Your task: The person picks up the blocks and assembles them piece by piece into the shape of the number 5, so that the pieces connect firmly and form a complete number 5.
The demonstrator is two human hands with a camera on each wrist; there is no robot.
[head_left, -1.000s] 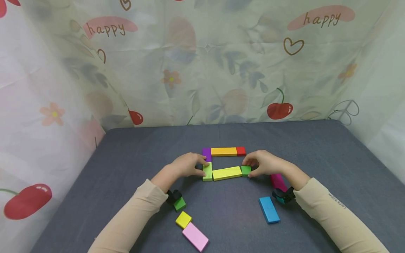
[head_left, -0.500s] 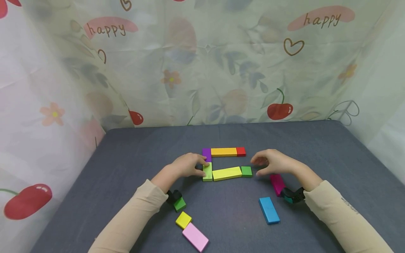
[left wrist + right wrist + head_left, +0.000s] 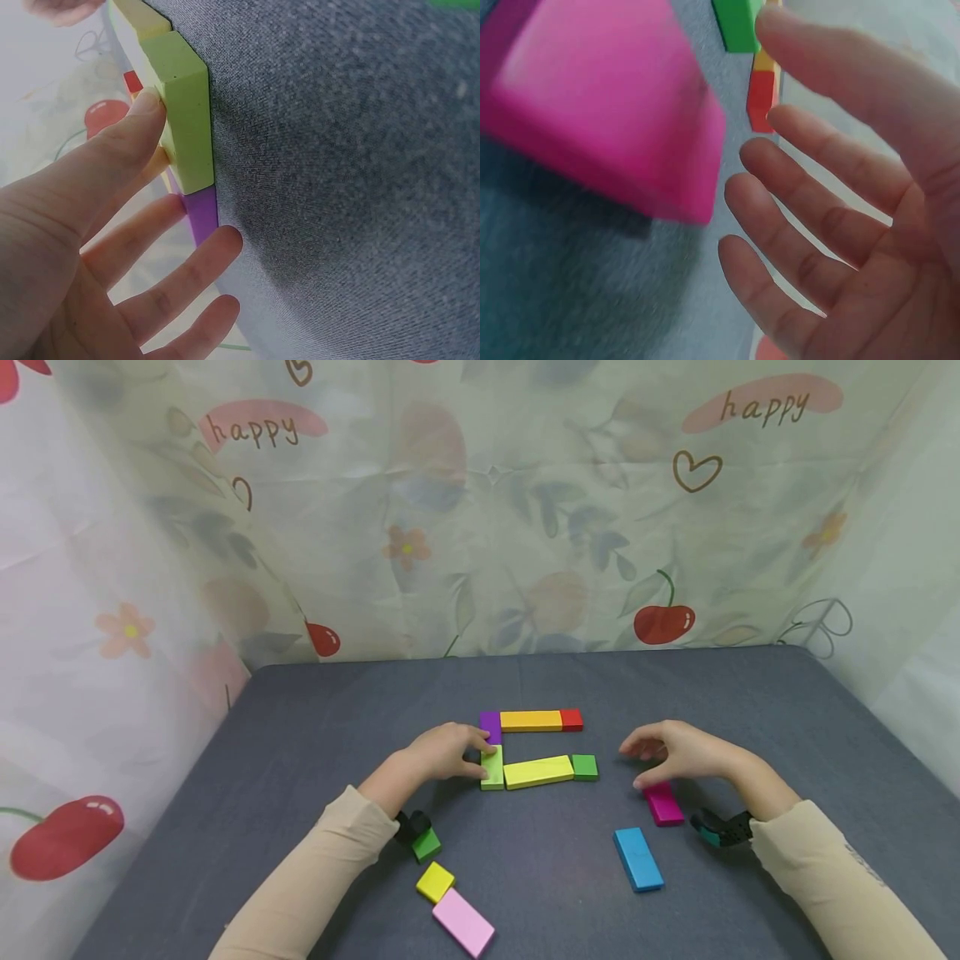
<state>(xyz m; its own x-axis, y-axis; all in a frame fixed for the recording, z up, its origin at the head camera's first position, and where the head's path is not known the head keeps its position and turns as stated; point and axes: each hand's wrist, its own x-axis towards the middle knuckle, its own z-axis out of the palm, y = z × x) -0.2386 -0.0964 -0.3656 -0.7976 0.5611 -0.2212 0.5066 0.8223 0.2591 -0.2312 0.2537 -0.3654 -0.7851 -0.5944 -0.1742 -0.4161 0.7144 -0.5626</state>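
Observation:
My left hand (image 3: 444, 752) rests its thumb and finger on a light green block (image 3: 492, 768), its other fingers spread near a purple block (image 3: 490, 727). In the left wrist view the thumb tip touches the upper side of that light green block (image 3: 187, 124). My right hand (image 3: 686, 752) holds nothing, fingers loosely bent, just beyond and above a magenta block (image 3: 665, 806). In the right wrist view the magenta block (image 3: 615, 97) is apart from the fingers. A yellow block (image 3: 538, 772) and a green block (image 3: 585, 767) extend rightward from the light green one.
An orange block (image 3: 531, 721) and a red block (image 3: 572, 720) form the far row. A blue block (image 3: 638, 858) lies at front right. Pink (image 3: 463, 922), small yellow (image 3: 435, 882) and green (image 3: 427, 845) blocks lie front left, beside the left forearm, on the dark tabletop (image 3: 337, 702).
My right hand has let go of the small green block at the row's end and moved right, over toward the magenta block. The left hand has stayed in place.

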